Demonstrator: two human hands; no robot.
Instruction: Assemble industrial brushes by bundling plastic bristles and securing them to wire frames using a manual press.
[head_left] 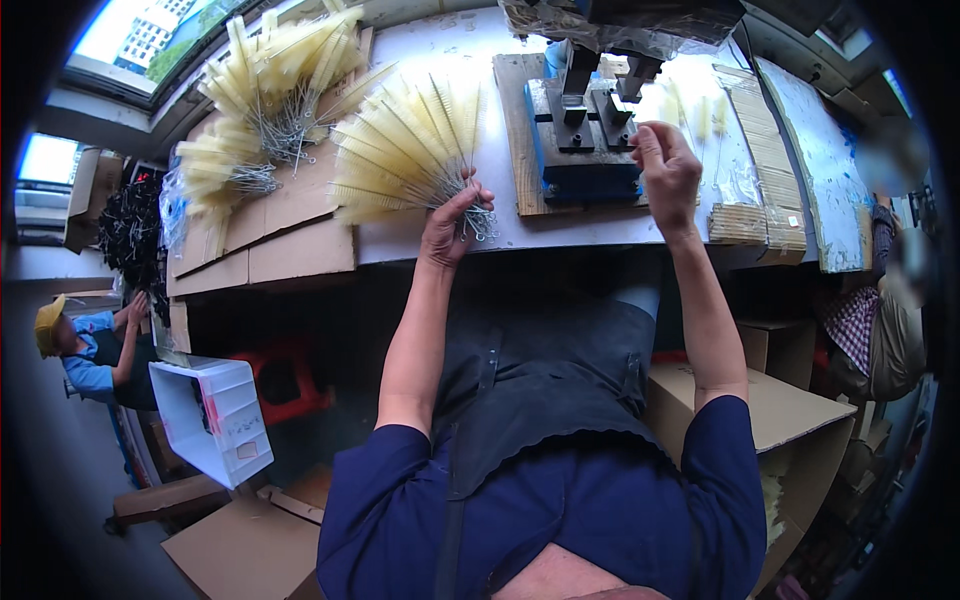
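Note:
My left hand [450, 222] is closed around the wire stems of a fanned bunch of tube brushes [405, 145]. Their pale yellow bristles spread up and to the left, and small wire loops stick out below the fist. My right hand [672, 178] is raised at the right side of a small bench press [585, 180], fingers pinched together near its metal blocks. Whatever lies in that pinch, if anything, is too small to make out. The press has a blue and black base and stands on a wooden board [516, 150].
More brushes lie in a heap [285, 70] on cardboard [300, 235] at the left. Behind the press, at right, are a few loose brushes [700, 110]. Flattened cardboard [765, 170] covers the table's right part. A white crate [235, 425], an open carton [790, 410] and two other people are nearby.

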